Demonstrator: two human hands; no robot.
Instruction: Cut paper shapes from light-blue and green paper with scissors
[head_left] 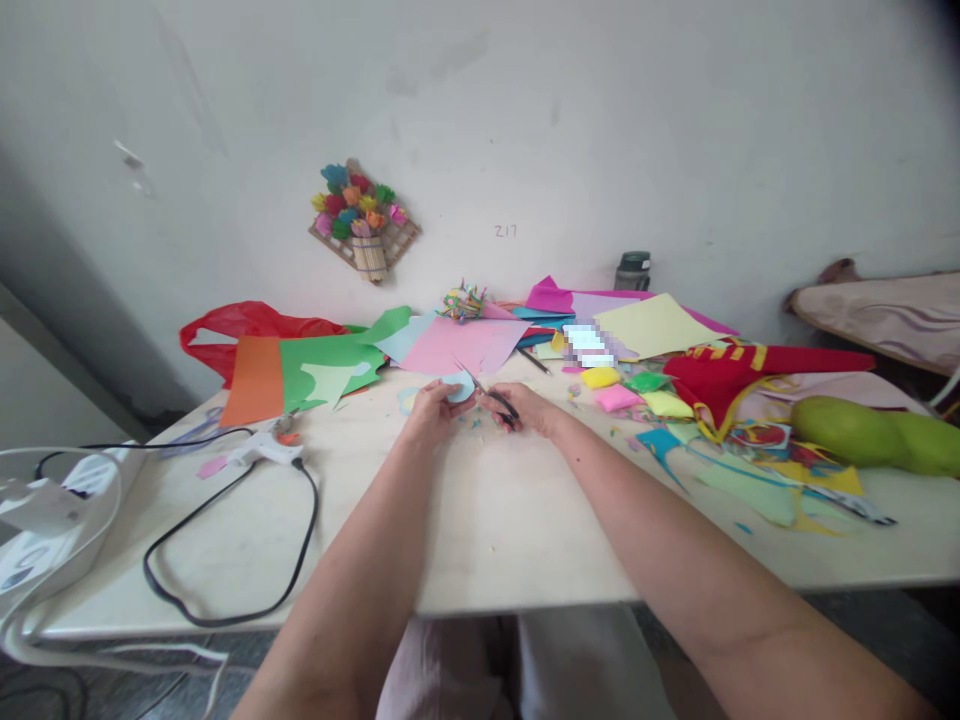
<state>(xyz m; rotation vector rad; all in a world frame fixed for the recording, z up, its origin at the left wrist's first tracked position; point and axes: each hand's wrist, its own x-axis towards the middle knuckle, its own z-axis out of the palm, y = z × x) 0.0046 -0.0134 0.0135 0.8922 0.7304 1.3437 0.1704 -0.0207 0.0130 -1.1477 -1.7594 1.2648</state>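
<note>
My left hand (432, 410) pinches a small rounded piece of light blue paper (458, 385) above the middle of the table. In my right hand (523, 408) is a pair of scissors (504, 402) with dark handles, its blades pointing up and left at the edge of that paper. Whether the blades are parted is hard to see. A pale blue and yellowish paper scrap (407, 400) lies just left of my left hand. Tiny paper bits are scattered on the tabletop under both hands. Behind them lies a pink sheet (465, 345).
At the left are a glue gun (266, 447) with a black cord, a power strip (56, 545), and orange and green sheets (322, 362). Colourful packets (619, 397), paper scraps, a red cloth (731, 385) and a green fruit (847, 430) lie right. A bottle (632, 270) stands by the wall.
</note>
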